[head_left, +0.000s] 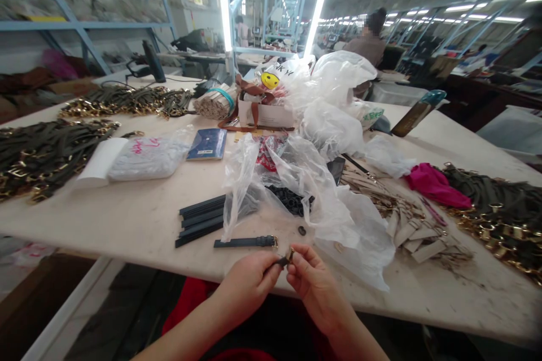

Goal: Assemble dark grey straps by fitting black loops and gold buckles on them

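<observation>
My left hand [249, 281] and my right hand [311, 279] meet at the table's near edge, both pinched on a small dark strap end with a gold buckle [285, 260]. Just beyond them a finished dark strap with a buckle [245, 242] lies flat on the table [139, 220]. A stack of plain dark straps [201, 219] sits to its left. A clear plastic bag [296, 180] holds several small black loops [292, 200], and one loop [302, 230] lies loose beside it.
Piles of dark straps with gold hardware lie at far left [42, 152] and far right [503, 214]. Tan strap pieces [419, 237], a pink cloth [436, 186], a blue booklet [207, 144], white bags and a box [265, 113] crowd the middle. A person [368, 39] sits beyond.
</observation>
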A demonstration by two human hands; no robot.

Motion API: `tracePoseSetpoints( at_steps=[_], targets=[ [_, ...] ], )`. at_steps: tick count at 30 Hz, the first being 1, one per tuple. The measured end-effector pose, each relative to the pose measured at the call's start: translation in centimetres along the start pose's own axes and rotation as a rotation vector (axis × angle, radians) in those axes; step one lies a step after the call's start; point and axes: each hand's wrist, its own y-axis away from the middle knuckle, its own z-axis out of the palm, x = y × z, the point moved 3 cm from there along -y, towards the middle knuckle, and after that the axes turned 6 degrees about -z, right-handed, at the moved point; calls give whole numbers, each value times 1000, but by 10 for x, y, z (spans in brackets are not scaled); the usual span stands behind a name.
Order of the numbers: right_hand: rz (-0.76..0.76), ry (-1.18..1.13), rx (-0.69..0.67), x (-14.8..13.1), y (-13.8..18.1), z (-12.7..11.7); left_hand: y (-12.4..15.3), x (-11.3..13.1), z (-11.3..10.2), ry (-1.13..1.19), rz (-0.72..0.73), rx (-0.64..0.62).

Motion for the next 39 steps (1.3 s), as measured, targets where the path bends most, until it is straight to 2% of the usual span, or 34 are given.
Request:
tracePoseSetpoints(
  at_steps=[5, 8, 13, 17, 19, 23, 27, 34, 39],
  targets=[
    [10, -60, 59, 5, 4, -3, 3, 2, 7, -79, 15, 20],
    [2, -57, 43, 10, 8, -4, 6, 2, 8, -96, 31, 38],
    [-144, 192, -36, 20, 13, -4, 10, 3, 7, -109, 24, -10],
    [-195, 159, 32, 17, 11, -8, 12, 1, 6, -101, -54, -30],
    [-193, 168, 34, 15, 10, -8, 14, 1, 7, -18, -64, -30],
    [-251, 393, -25, 16, 13, -4, 14, -3, 11, 249, -119, -85],
    [-288, 555, -73, 20, 17, -3, 14, -10, 16, 384, -207, -107],
    [-245, 502, -75, 23, 18, -4, 13, -12, 17, 505, -288, -130],
    [-317, 553, -86, 20, 19, -1, 14, -12, 20, 673, -322, -169]
  ],
)
